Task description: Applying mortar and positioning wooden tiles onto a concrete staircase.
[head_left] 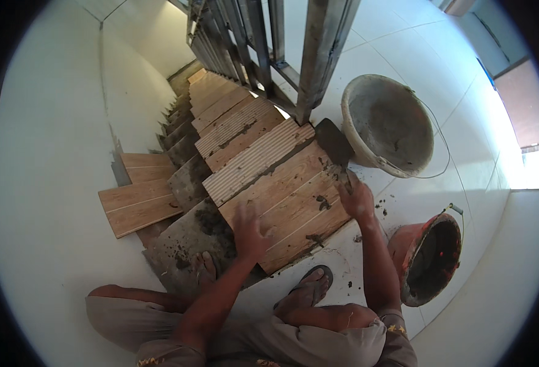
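Head view: white floor (398, 30) spreads right of the stairs (187, 183), a white wall (49, 153) left. Over the stairs' nearest tiles (300, 211), the left hand (251, 235) has its grip released; at their right edge, the right hand (357, 197) has its grip around a trowel (333, 140). A metal railing (318, 55), grey bucket (356, 134) and red bucket (405, 243) stand right of the stairs.

The right hand (357, 197) grips a trowel (333, 140) beside a bucket (367, 107).

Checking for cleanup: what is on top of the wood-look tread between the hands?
Dark smears lie on the wood-look tread, mostly toward its right side. The left hand and right hand hide parts; the surface behind them cannot be seen.
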`<state>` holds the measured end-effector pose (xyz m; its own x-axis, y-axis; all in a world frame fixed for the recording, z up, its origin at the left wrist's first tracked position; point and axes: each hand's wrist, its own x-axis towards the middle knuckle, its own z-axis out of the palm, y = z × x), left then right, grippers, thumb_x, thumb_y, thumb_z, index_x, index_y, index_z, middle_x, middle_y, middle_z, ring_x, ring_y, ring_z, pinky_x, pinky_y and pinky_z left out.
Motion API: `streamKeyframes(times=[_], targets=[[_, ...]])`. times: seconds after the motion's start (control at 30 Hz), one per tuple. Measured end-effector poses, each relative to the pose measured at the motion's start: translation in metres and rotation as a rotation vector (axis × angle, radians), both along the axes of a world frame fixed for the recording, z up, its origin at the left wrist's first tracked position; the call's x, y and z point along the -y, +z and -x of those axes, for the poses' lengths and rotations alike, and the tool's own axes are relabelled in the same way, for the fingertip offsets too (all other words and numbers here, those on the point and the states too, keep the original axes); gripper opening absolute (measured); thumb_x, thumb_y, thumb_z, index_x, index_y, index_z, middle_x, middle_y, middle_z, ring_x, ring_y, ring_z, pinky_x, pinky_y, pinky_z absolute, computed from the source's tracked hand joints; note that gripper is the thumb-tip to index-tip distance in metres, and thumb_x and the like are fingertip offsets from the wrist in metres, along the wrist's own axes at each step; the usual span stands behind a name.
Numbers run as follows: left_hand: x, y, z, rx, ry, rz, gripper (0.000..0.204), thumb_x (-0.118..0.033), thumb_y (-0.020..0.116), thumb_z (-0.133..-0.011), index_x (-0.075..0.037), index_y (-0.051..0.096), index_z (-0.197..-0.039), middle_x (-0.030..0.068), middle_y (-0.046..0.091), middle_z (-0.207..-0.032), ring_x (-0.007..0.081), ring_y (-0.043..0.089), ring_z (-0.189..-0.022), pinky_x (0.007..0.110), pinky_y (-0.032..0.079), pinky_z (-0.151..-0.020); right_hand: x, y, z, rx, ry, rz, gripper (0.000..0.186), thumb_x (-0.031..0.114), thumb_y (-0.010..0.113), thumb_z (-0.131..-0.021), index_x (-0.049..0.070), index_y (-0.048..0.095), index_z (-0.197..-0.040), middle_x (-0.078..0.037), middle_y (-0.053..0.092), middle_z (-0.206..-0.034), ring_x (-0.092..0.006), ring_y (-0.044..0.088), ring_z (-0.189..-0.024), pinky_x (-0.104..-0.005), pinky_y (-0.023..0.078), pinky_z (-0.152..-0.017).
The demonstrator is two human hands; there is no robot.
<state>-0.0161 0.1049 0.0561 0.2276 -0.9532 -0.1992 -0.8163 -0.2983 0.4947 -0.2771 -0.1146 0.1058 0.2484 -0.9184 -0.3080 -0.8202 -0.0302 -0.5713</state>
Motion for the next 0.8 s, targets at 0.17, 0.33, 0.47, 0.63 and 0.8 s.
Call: streamKeyframes(times=[0.17, 0.33, 0.47, 0.63, 0.8], targets=[[-0.043, -0.038, -0.050, -0.390, 0.690, 0.245, 0.106, -0.022, 0.085, -0.092, 0.001, 0.021, -0.173, 0.0268, 0.020, -0.180, 0.0417, 0.021, -0.167, 0.050, 0.024, -0.133, 0.035, -0.010, -0.014, -0.194, 0.140, 0.151, 0.060, 0.034, 0.071, -0.100, 0.005, 0.059, -0.151, -0.028, 0.074, -0.125, -0.0485, 0.069, -0.116, -0.0558, 0.056, -0.094], [-0.016, -0.048, -0.119, -0.922, 0.912, 0.283, 0.106, -0.011, 0.081, -0.098, -0.002, 0.009, -0.176, 0.0234, 0.018, -0.181, 0.0351, 0.017, -0.168, 0.042, 0.031, -0.130, 0.030, -0.021, 0.000, -0.164, 0.179, 0.205, 0.057, 0.037, 0.066, -0.101, 0.008, 0.059, -0.149, -0.026, 0.075, -0.120, -0.0471, 0.071, -0.112, -0.0567, 0.056, -0.096], [0.012, -0.053, -0.159, -0.923, 0.923, 0.267, 0.103, -0.006, 0.079, -0.098, -0.001, 0.010, -0.175, 0.0220, 0.021, -0.180, 0.0335, 0.025, -0.166, 0.039, 0.039, -0.126, 0.021, -0.021, -0.002, -0.120, 0.149, 0.149, 0.057, 0.036, 0.067, -0.100, 0.007, 0.060, -0.148, -0.027, 0.075, -0.119, -0.0478, 0.071, -0.113, -0.0572, 0.056, -0.096], [0.049, -0.043, -0.174, -0.978, 0.738, 0.081, 0.099, -0.008, 0.077, -0.099, 0.000, 0.015, -0.175, 0.0213, 0.032, -0.175, 0.0291, 0.045, -0.153, 0.039, 0.044, -0.121, 0.029, -0.010, 0.004, -0.020, 0.113, 0.071, 0.052, 0.033, 0.072, -0.098, 0.002, 0.065, -0.139, -0.030, 0.074, -0.119, -0.0495, 0.070, -0.112, -0.0561, 0.055, -0.095], [0.045, -0.059, -0.181, -1.039, 0.813, 0.184, 0.094, -0.017, 0.077, -0.101, 0.001, 0.020, -0.174, 0.0232, 0.033, -0.175, 0.0304, 0.044, -0.155, 0.041, 0.039, -0.125, 0.011, -0.011, -0.011, 0.221, 0.064, -0.155, 0.047, 0.029, 0.076, -0.096, -0.001, 0.069, -0.131, -0.031, 0.074, -0.115, -0.0492, 0.071, -0.111, -0.0523, 0.055, -0.094]])
